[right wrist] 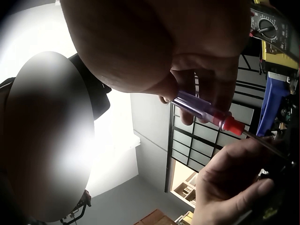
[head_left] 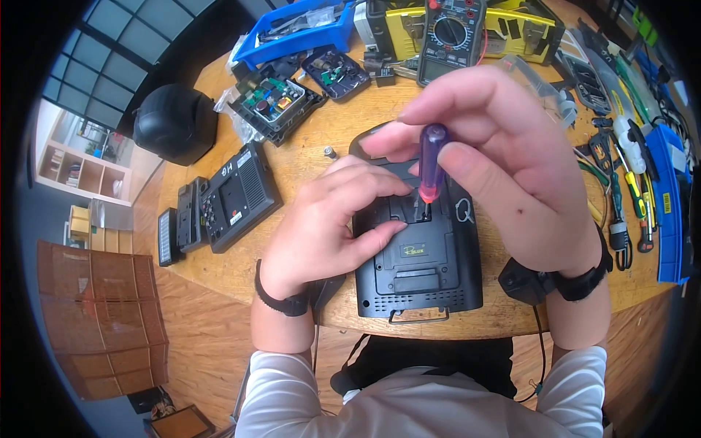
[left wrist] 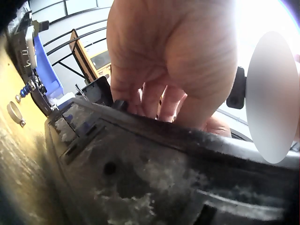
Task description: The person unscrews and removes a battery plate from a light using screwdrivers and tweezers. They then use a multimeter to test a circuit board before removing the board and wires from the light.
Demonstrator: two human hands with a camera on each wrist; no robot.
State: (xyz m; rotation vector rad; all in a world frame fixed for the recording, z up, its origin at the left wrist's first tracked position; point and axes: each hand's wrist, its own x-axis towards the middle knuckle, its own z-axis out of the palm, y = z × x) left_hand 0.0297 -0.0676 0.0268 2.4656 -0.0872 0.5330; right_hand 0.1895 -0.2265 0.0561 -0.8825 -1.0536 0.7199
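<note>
A black device casing lies flat at the table's front, with a small yellow-lettered label and a white Q mark. My right hand holds a screwdriver between thumb and fingers. Its purple handle with a red collar stands nearly upright, and the shaft reaches into a recess in the casing's middle. My left hand rests on the casing's left side, thumb and forefinger spread around that recess. In the right wrist view, the screwdriver's bare shaft passes close by the left fingers; its tip is lost in shadow.
Left of the casing lies another black device. Opened housings with circuit boards sit behind it, near a blue tray. A multimeter leans on a yellow case at the back. Hand tools crowd the right side.
</note>
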